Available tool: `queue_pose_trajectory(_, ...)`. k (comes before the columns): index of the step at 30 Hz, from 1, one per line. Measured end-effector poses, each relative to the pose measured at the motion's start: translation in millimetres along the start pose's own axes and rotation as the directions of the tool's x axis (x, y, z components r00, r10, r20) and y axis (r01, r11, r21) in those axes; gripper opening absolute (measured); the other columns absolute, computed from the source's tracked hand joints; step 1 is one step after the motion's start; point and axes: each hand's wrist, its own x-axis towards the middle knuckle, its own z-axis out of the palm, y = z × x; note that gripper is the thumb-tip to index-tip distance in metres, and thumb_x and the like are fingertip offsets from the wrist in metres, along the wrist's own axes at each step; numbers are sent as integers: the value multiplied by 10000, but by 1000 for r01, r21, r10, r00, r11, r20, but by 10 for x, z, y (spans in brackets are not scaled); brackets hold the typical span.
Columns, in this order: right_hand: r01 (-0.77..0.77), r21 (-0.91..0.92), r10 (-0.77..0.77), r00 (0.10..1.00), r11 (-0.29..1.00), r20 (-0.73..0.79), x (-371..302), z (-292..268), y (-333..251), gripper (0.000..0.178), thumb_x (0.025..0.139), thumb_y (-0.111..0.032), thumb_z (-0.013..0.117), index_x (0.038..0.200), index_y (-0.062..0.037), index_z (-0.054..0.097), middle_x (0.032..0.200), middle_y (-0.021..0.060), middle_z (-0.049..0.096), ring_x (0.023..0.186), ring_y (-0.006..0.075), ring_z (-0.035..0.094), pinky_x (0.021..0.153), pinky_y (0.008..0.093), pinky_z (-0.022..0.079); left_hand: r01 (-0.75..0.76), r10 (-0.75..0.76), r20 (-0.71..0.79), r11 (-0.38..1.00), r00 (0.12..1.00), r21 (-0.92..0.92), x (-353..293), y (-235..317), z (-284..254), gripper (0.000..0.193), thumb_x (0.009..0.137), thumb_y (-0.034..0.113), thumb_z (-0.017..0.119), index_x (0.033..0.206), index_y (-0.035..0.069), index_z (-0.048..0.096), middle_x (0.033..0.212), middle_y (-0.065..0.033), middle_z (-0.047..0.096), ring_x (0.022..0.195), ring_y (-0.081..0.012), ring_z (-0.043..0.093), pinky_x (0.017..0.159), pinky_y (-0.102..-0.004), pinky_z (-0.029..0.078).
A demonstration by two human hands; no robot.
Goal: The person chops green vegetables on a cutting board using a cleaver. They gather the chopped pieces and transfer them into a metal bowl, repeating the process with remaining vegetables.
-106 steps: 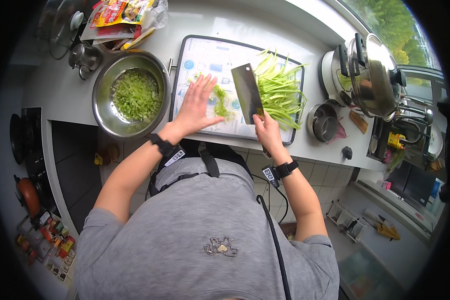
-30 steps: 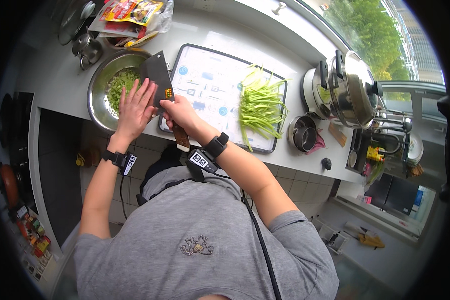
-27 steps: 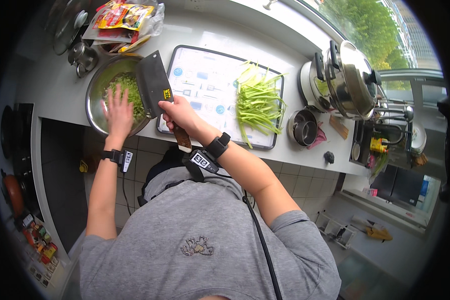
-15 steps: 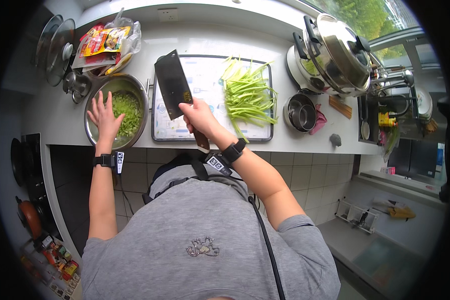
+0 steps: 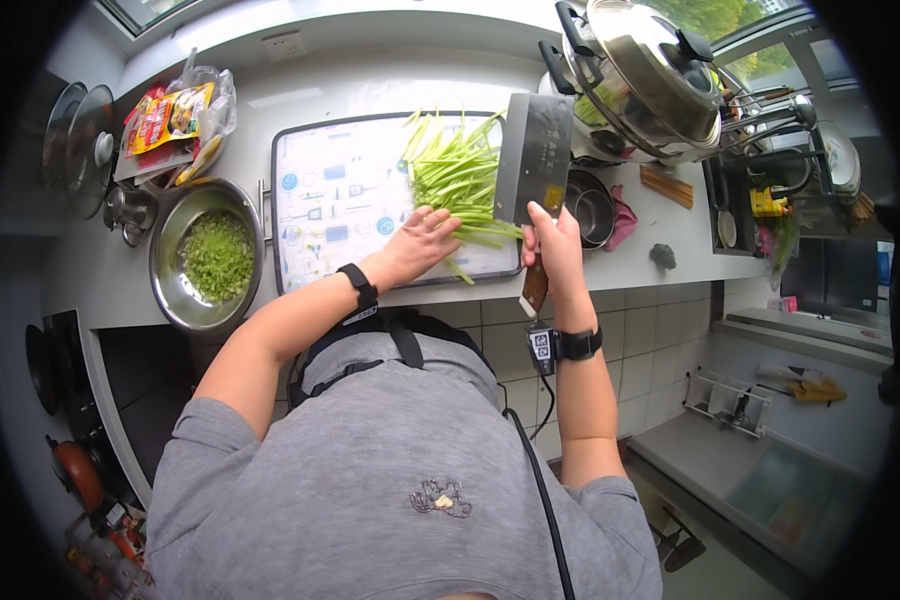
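Note:
A heap of thin green celery strips (image 5: 457, 172) lies on the right half of the patterned white cutting board (image 5: 320, 215). At the heap's near left edge my left hand (image 5: 417, 246) rests, its fingers stretched out and touching the strips. My right hand (image 5: 560, 250) is closed around the wooden handle of a kitchen cleaver (image 5: 536, 155). The broad dark blade points away from me, over the board's right edge and beside the strips. Left of the board stands a steel bowl (image 5: 170, 285) with chopped green pieces (image 5: 216, 258) in it.
Small dark pots (image 5: 592, 205) and a pink cloth (image 5: 622, 218) sit right of the board. Behind them is a large lidded steel pot (image 5: 650, 75). Food packets (image 5: 173, 120) and glass lids (image 5: 88, 150) are at the far left. The counter's front edge runs near my waist.
My left hand has gone from over the bowl to the celery strips. My right hand has carried the cleaver rightward, from the board's left side to its right edge.

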Motion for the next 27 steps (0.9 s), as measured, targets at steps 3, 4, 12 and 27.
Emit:
queue_pose_trajectory(3, -36, 32, 37, 998, 999, -45, -100, -155, 77, 154, 1018, -195, 566, 1068, -59, 513, 627, 8, 514, 426, 103, 487, 391, 249, 413, -23, 21, 51, 999, 998, 41, 180, 18, 210, 312, 769, 194, 687, 1078, 154, 699, 1307, -73, 565, 1285, -274, 468, 1122, -442, 308)
queue_pose_trajectory(4, -42, 42, 44, 998, 998, -52, -123, -196, 115, 160, 1016, -196, 569, 1068, -56, 513, 624, 9, 515, 423, 104, 487, 390, 249, 411, 16, -19, 66, 998, 998, 53, 254, 11, 253, 296, 767, 209, 694, 1056, 143, 698, 1307, -70, 566, 1289, -272, 466, 1129, -444, 299)
queue_pose_trajectory(12, -91, -33, 87, 992, 995, -96, -156, -428, 447, 159, 1019, -199, 563, 1014, -44, 530, 610, 4, 527, 412, 95, 489, 380, 244, 394, 527, -532, 225, 845, 816, 87, 762, 1, 115, 1152, 645, 464, 835, 1582, 120, 261, 1611, -225, 203, 1517, -408, 126, 1207, -582, 109)
queue_pose_trajectory(27, -337, -489, 401, 916, 804, 28, -636, -1105, 506, 210, 972, -211, 631, 968, -2, 614, 609, 6, 550, 461, 79, 508, 431, 248, 414, 787, -715, 345, 599, 609, -147, 961, -1526, 360, 1344, 682, 777, 724, 1499, -162, 218, 1492, -346, 375, 1443, -439, 323, 1201, -466, 263)
